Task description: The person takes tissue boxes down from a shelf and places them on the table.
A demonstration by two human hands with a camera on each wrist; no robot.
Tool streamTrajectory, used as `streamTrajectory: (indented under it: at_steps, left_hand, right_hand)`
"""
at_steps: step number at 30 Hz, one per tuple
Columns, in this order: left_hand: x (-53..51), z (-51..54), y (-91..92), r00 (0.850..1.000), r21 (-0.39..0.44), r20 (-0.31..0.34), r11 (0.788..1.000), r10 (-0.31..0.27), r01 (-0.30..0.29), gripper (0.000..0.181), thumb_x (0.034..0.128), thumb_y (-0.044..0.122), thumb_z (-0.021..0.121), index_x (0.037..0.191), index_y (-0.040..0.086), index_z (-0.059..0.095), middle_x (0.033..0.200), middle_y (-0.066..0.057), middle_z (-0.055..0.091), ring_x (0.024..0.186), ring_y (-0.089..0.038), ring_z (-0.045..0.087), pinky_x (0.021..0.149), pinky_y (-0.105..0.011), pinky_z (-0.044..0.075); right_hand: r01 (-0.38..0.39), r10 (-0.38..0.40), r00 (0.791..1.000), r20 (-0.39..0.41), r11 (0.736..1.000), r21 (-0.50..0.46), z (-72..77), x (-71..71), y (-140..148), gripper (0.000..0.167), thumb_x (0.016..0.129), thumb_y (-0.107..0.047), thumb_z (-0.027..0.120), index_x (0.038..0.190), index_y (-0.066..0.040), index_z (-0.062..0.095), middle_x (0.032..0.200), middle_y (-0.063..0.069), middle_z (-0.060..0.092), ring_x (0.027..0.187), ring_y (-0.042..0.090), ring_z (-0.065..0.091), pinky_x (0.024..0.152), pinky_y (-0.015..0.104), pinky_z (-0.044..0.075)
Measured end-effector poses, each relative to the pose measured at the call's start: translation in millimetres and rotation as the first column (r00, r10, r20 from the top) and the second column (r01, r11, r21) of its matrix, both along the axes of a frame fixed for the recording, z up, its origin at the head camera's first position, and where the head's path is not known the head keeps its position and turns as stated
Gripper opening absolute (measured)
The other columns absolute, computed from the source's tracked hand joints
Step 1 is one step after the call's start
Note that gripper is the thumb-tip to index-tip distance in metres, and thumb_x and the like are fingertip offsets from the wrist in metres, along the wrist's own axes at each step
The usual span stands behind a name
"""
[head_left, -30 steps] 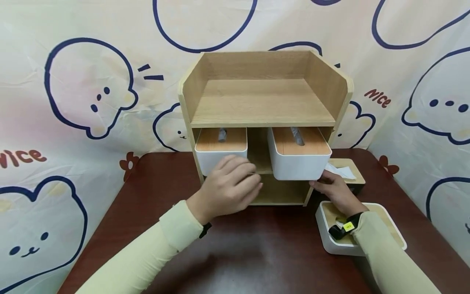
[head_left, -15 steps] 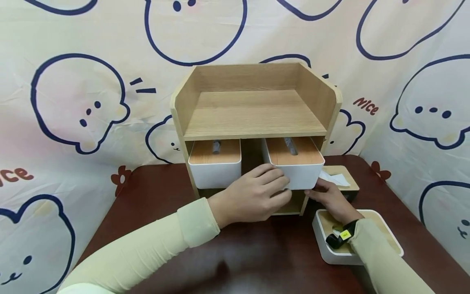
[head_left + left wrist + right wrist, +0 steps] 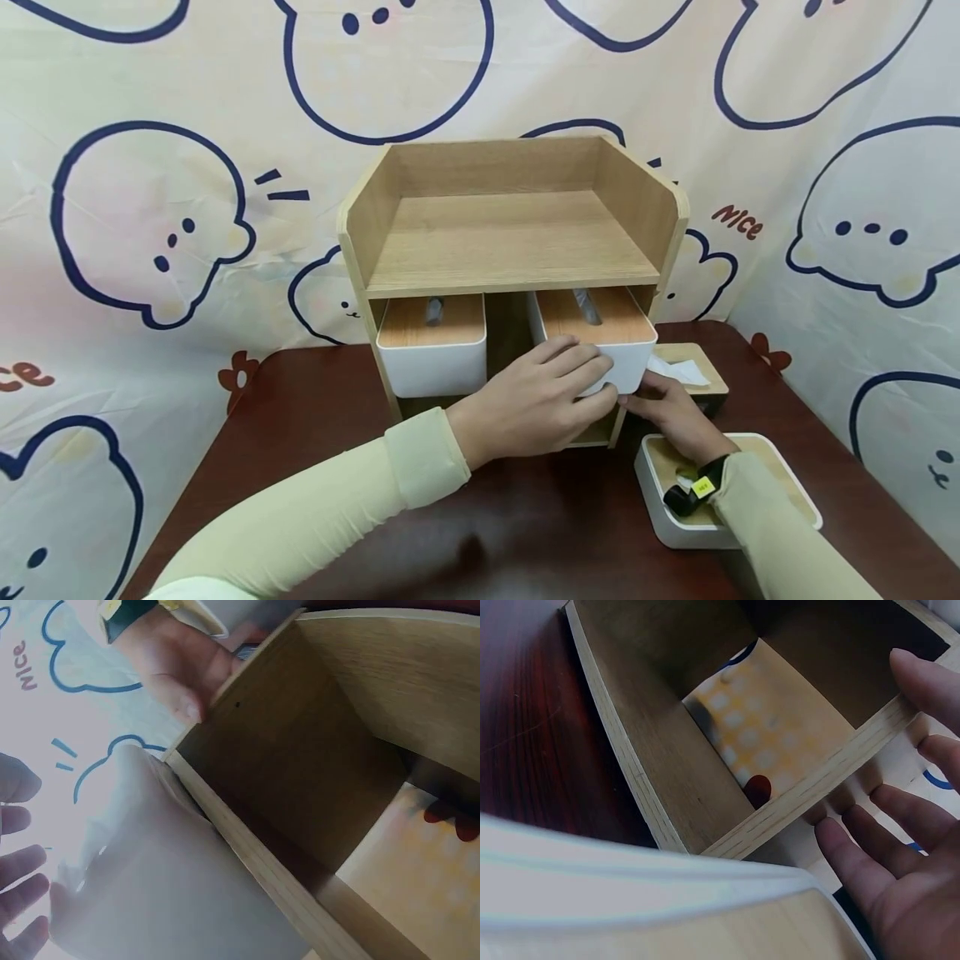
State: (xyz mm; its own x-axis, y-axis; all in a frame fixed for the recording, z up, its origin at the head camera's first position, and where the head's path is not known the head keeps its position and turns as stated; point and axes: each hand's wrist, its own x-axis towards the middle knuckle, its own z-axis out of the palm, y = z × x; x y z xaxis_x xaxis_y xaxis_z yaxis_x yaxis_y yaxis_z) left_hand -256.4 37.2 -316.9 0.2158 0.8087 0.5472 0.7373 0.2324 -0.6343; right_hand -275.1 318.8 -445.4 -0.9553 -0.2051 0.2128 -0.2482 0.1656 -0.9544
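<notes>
A light wooden desktop shelf (image 3: 510, 237) stands on the table. From its middle level, two white tissue boxes with wood-look lids stick out at the front, a left box (image 3: 431, 371) and a right box (image 3: 635, 365). My left hand (image 3: 543, 404) has its extended fingers on the right box's white front; the left wrist view shows these fingers (image 3: 22, 892) beside the box wall. Lower right, my right hand (image 3: 671, 417) holds the shelf's right side panel (image 3: 817, 787), thumb toward the inner side and fingers along the outer side. The left hand covers part of the right box.
A third white box (image 3: 795, 483) with a recessed wood-look lid lies under my right wrist. Behind it is a wood-topped tissue box (image 3: 697, 358) with white tissue showing. A cartoon-printed cloth (image 3: 187, 367) surrounds the dark red table (image 3: 315, 400) at the back and sides.
My left hand has moved right, from in front of the left box onto the front of the right box. The right hand keeps its place on the shelf's side. The head view has tilted up slightly.
</notes>
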Motion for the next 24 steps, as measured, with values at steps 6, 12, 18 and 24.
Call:
streamTrajectory:
  at_steps: [6,12,18,24]
  left_hand:
    - [1.0,1.8,9.0,1.0,0.025,-0.016,1.0,0.013,-0.012,0.024,0.0957,0.014,0.042,0.106,0.01,0.063,0.116,-0.011,0.061,0.109,-0.026,0.055,0.096,-0.041,0.042]
    - [1.2,2.4,19.5,0.998,0.007,-0.053,1.0,0.024,-0.023,0.026,0.0966,0.01,0.04,0.11,0.011,0.063,0.122,-0.011,0.059,0.114,-0.026,0.053,0.1,-0.042,0.039]
    - [8.1,13.7,29.0,0.989,0.027,-0.139,0.999,0.046,-0.043,0.037,0.0978,0.003,0.032,0.109,0.013,0.066,0.123,-0.011,0.061,0.114,-0.024,0.055,0.1,-0.043,0.041]
    - [14.0,21.2,39.7,0.986,0.023,-0.147,0.997,0.08,-0.078,0.043,0.1012,0.004,0.027,0.108,0.014,0.069,0.121,-0.009,0.062,0.114,-0.024,0.055,0.101,-0.045,0.04]
  right_hand:
    - [0.002,-0.002,1.0,0.003,1.0,-0.005,3.5,-1.8,0,0.05,0.096,-0.016,0.064,0.142,-0.002,0.048,0.125,0.005,0.061,0.107,0.017,0.058,0.086,0.03,0.051]
    - [0.023,-0.024,1.0,0.008,0.999,0.034,5.4,-2.5,1,0.043,0.097,-0.013,0.062,0.136,0.0,0.051,0.118,0.006,0.063,0.099,0.017,0.059,0.081,0.03,0.052]
    - [0.06,-0.057,0.998,-0.033,0.995,0.077,6.9,-1.8,1,0.032,0.099,-0.021,0.06,0.127,-0.006,0.06,0.112,0.004,0.063,0.097,0.015,0.057,0.077,0.028,0.051]
    - [0.099,-0.088,0.991,-0.105,0.99,0.103,9.2,-2.2,1,0.016,0.101,-0.024,0.055,0.104,-0.012,0.066,0.095,-0.001,0.063,0.083,0.011,0.057,0.068,0.024,0.05]
